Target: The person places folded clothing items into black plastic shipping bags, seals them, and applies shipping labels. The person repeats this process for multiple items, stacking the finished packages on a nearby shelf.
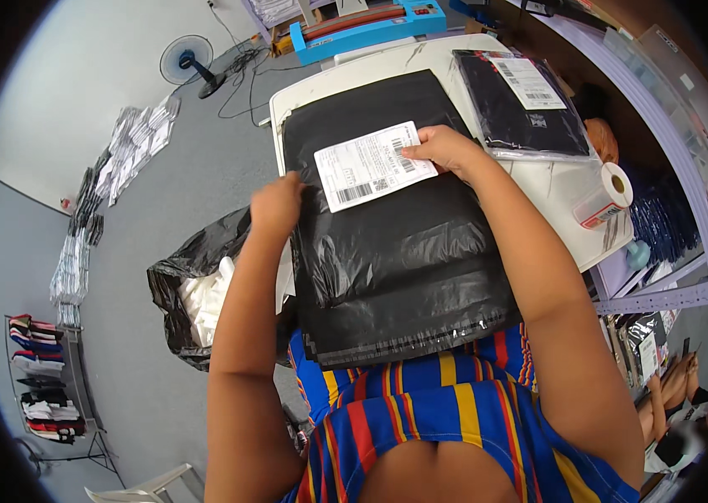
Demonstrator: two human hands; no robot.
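Note:
A thick stack of black plastic mailing bags point(404, 251) lies in front of me, reaching over the table's near edge. Over its upper part is a white printed shipping label point(362, 176). My right hand point(446, 151) pinches the label's right end, thumb on top. Whether the label's underside touches the top bag is hard to tell. My left hand point(279, 201) is beside the stack's left edge, level with the label; it is blurred, and its fingers do not show clearly. Below it stands an open black trash bag point(195, 243) with crumpled white scraps inside.
On the white table point(341, 71) lie a clear-wrapped dark garment point(517, 117) with a label and a label roll point(605, 197) at the right. Shelves point(681, 293) flank the right side, where another person point(672, 419) sits low. A fan point(191, 63) and cables are at far left.

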